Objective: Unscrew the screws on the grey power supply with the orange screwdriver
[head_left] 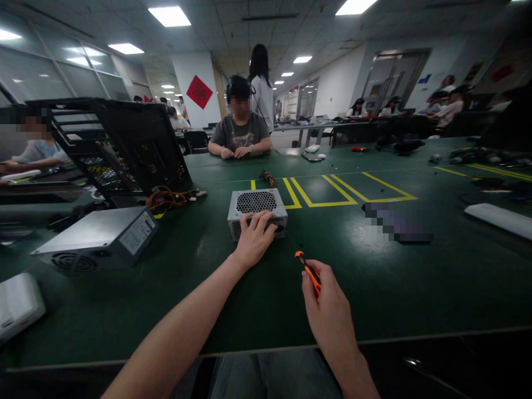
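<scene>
A small silver power supply (256, 200) with a honeycomb vent on top sits on the green table in front of me. My left hand (254, 239) grips its near edge, fingers bent over the top and front. In my right hand (330, 305) is an orange and black screwdriver (300, 257), held by the handle. Its thin shaft slants up and left toward the right part of the unit's near face. Whether the tip touches a screw there, I cannot tell. Behind the unit lies a bundle of its cables (268, 178).
To the left lie a larger power supply (100, 235) and a black computer case (137, 149) with loose cables. A white object (20, 305) is at the left edge. Yellow tape (332, 205) marks the table. Right are a blurred-out object (399, 224) and white bar (499, 216). A person (240, 130) sits opposite.
</scene>
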`<act>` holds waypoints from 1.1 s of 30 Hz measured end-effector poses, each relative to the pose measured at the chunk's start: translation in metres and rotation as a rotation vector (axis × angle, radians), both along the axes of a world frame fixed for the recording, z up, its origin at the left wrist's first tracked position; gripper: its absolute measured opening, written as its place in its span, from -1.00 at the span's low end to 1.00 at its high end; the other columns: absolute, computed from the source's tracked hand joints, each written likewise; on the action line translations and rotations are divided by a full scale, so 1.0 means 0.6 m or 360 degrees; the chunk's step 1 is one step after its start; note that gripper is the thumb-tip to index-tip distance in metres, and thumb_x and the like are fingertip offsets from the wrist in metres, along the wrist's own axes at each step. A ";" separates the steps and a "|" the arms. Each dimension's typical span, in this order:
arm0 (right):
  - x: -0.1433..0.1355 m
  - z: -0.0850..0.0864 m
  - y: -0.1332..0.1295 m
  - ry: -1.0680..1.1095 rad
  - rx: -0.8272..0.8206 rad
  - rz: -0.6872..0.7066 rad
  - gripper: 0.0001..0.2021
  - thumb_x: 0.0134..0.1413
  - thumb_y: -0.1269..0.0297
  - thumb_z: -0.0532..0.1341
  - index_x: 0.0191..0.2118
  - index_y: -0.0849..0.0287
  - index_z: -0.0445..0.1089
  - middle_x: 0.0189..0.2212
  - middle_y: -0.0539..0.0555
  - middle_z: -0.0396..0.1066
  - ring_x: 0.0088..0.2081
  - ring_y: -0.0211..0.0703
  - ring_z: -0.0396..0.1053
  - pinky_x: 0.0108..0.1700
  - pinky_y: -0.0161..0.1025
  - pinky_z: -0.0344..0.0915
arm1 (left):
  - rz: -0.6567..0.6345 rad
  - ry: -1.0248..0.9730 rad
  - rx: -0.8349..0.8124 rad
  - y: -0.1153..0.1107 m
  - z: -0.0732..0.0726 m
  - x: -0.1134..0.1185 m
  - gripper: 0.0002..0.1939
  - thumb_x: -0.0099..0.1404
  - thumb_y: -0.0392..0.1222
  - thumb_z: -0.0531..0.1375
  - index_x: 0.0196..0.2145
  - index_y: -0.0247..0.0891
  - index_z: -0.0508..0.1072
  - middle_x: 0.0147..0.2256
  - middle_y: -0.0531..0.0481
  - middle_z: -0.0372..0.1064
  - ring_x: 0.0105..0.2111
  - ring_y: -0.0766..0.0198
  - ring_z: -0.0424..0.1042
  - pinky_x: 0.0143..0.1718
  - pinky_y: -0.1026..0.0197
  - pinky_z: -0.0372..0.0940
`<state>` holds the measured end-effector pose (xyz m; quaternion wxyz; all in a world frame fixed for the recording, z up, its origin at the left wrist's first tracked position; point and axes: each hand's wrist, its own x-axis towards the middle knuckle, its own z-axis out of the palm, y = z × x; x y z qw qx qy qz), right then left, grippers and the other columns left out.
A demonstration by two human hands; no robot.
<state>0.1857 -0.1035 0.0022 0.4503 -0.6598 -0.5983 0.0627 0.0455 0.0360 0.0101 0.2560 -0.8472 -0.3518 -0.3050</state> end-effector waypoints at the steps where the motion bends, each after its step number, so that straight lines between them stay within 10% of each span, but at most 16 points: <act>1: 0.000 0.000 0.001 -0.0011 0.0011 0.0003 -0.76 0.15 0.22 -0.04 -0.13 0.18 0.23 -0.24 0.16 0.41 -0.25 -0.10 0.42 -0.29 -0.19 0.33 | -0.0007 -0.0005 -0.0008 0.000 0.000 -0.001 -0.85 0.26 -0.26 0.07 -0.22 -0.18 0.38 0.02 -0.11 0.24 0.05 0.11 0.18 0.04 -0.07 -0.01; 33: -0.004 -0.012 0.002 -0.0288 0.0210 0.0020 -0.76 0.14 0.34 -0.01 -0.09 0.22 0.25 -0.24 0.18 0.26 -0.23 -0.10 0.34 -0.24 -0.15 0.36 | -0.0038 -0.0043 0.0024 0.000 0.001 -0.001 -0.88 0.27 -0.24 0.07 -0.24 -0.22 0.36 0.00 -0.11 0.27 0.01 0.11 0.21 -0.02 -0.05 0.03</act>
